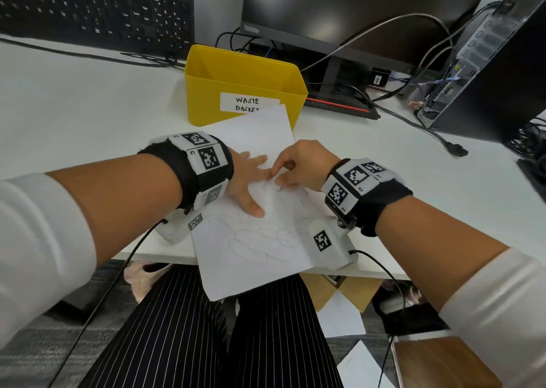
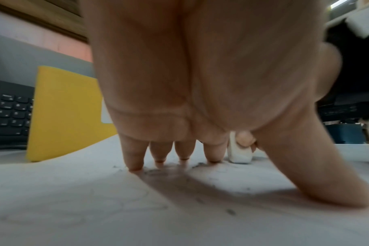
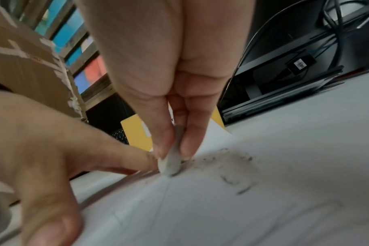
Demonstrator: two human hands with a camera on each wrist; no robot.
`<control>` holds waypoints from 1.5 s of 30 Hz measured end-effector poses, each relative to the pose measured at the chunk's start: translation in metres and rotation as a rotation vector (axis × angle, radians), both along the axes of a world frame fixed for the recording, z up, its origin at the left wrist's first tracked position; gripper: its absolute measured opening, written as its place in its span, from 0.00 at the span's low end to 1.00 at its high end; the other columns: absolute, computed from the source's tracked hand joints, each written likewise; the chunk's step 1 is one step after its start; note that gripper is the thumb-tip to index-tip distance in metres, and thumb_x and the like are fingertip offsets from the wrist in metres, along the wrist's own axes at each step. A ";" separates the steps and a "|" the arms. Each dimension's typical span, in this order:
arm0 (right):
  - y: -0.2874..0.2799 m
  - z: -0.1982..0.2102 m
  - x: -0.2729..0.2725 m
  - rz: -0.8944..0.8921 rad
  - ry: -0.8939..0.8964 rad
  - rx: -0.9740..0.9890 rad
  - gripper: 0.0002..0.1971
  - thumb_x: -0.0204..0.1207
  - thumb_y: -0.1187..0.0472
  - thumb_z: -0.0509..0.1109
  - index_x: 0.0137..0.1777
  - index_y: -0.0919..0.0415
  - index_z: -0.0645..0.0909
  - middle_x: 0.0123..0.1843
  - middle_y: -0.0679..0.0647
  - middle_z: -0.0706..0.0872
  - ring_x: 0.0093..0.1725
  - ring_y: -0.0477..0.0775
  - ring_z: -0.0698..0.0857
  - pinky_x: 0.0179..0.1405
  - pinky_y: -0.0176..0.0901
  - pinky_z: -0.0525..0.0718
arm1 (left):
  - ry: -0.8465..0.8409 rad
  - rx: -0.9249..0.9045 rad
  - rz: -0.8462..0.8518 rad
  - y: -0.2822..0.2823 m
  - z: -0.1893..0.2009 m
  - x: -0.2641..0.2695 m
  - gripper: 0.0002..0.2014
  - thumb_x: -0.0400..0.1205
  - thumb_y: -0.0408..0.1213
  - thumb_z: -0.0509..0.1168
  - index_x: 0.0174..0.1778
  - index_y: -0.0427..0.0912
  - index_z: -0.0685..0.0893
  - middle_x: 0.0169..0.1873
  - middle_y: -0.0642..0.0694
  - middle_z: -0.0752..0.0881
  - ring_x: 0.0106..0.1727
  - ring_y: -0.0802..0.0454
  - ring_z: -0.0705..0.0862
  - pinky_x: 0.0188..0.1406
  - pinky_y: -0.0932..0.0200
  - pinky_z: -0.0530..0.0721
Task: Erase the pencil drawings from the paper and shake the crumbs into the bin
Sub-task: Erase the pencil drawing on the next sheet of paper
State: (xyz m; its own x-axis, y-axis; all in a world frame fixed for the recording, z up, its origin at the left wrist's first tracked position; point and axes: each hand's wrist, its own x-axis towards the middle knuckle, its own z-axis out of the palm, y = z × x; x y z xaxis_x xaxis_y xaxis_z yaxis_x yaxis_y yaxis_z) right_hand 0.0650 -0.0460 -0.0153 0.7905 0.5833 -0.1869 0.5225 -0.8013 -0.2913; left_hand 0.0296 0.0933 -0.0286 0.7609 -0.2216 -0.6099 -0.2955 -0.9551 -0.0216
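A white sheet of paper (image 1: 266, 139) lies on the desk, its near end hanging over the desk edge, with pencil loops (image 1: 260, 241) on the near half. My left hand (image 1: 249, 180) presses flat on the paper, fingers spread. My right hand (image 1: 298, 166) pinches a white eraser (image 3: 171, 163) between thumb and fingers, its tip on the paper right beside the left fingertips (image 2: 135, 164). The same eraser (image 2: 239, 153) shows past the left fingers. Dark crumbs (image 3: 228, 156) lie scattered around it. The yellow bin (image 1: 242, 83), labelled waste basket, stands just beyond the paper.
A black keyboard (image 1: 94, 6) leans at the back left. A monitor (image 1: 348, 12) on its stand, a computer tower (image 1: 496, 62) and loose cables (image 1: 413, 115) fill the back right. Below the desk edge are my striped trousers (image 1: 206, 328) and loose papers on the floor.
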 end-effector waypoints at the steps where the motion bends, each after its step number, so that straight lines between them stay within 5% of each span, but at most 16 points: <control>1: 0.002 -0.001 -0.001 0.008 -0.025 -0.017 0.11 0.72 0.61 0.74 0.54 0.58 0.87 0.29 0.41 0.72 0.32 0.42 0.73 0.25 0.19 0.69 | -0.001 0.002 -0.005 0.000 -0.001 0.001 0.49 0.76 0.65 0.61 0.81 0.57 0.34 0.82 0.45 0.34 0.83 0.37 0.38 0.79 0.37 0.46; 4: 0.001 -0.002 -0.004 -0.008 -0.017 -0.052 0.10 0.75 0.62 0.71 0.55 0.60 0.86 0.29 0.41 0.72 0.38 0.45 0.75 0.31 0.22 0.67 | -0.007 0.022 -0.016 0.000 -0.001 0.002 0.49 0.75 0.65 0.60 0.81 0.58 0.33 0.82 0.45 0.34 0.83 0.37 0.39 0.79 0.36 0.46; 12: -0.006 0.005 -0.016 0.010 0.185 -0.172 0.05 0.71 0.64 0.74 0.46 0.59 0.88 0.26 0.48 0.81 0.18 0.35 0.79 0.34 0.30 0.78 | -0.024 0.032 -0.015 0.001 -0.003 0.001 0.50 0.75 0.66 0.60 0.81 0.56 0.32 0.82 0.45 0.33 0.83 0.38 0.40 0.79 0.38 0.46; 17: 0.010 0.006 -0.003 -0.043 0.048 -0.121 0.05 0.72 0.64 0.73 0.46 0.59 0.87 0.26 0.46 0.78 0.27 0.40 0.76 0.27 0.29 0.72 | -0.013 0.010 -0.017 0.000 -0.001 0.001 0.49 0.75 0.65 0.61 0.80 0.58 0.32 0.82 0.44 0.33 0.83 0.37 0.40 0.79 0.36 0.46; 22: -0.008 0.002 -0.019 -0.051 0.122 -0.111 0.04 0.73 0.65 0.71 0.43 0.57 0.86 0.23 0.49 0.80 0.30 0.47 0.80 0.34 0.31 0.76 | -0.029 0.041 -0.016 0.001 -0.003 0.001 0.50 0.75 0.66 0.60 0.80 0.57 0.32 0.82 0.46 0.33 0.83 0.39 0.40 0.79 0.38 0.47; 28: -0.012 0.006 -0.022 -0.028 0.213 -0.152 0.02 0.72 0.64 0.74 0.42 0.57 0.86 0.26 0.48 0.82 0.19 0.37 0.80 0.35 0.30 0.80 | -0.027 0.041 -0.020 0.000 -0.003 -0.001 0.50 0.75 0.67 0.60 0.80 0.57 0.31 0.81 0.47 0.32 0.83 0.40 0.39 0.79 0.38 0.46; 34: 0.001 0.000 -0.013 -0.069 0.067 -0.054 0.03 0.73 0.64 0.72 0.44 0.58 0.86 0.24 0.46 0.79 0.26 0.42 0.78 0.26 0.30 0.71 | -0.026 0.023 -0.026 0.001 -0.005 0.001 0.50 0.75 0.66 0.61 0.80 0.58 0.32 0.82 0.47 0.33 0.83 0.39 0.39 0.78 0.36 0.46; 41: -0.035 -0.004 -0.032 -0.093 0.189 -0.022 0.02 0.73 0.61 0.73 0.44 0.58 0.85 0.28 0.54 0.83 0.32 0.51 0.83 0.31 0.32 0.77 | -0.054 0.032 0.017 -0.002 -0.004 -0.002 0.50 0.75 0.68 0.59 0.81 0.56 0.32 0.82 0.47 0.33 0.83 0.39 0.40 0.79 0.37 0.46; 45: -0.039 -0.009 -0.024 -0.315 0.221 0.200 0.04 0.74 0.63 0.73 0.40 0.62 0.82 0.27 0.57 0.83 0.24 0.52 0.81 0.31 0.41 0.85 | -0.122 0.049 0.172 -0.012 -0.006 -0.013 0.49 0.76 0.69 0.54 0.83 0.50 0.35 0.82 0.41 0.37 0.83 0.37 0.46 0.80 0.43 0.50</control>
State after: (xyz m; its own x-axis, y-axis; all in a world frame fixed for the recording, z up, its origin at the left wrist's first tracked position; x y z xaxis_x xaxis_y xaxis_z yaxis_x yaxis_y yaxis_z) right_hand 0.0411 -0.0846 -0.0247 0.8893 0.3623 -0.2792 0.1695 -0.8280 -0.5344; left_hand 0.0163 0.0812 -0.0346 0.8536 -0.0547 -0.5180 -0.1206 -0.9882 -0.0944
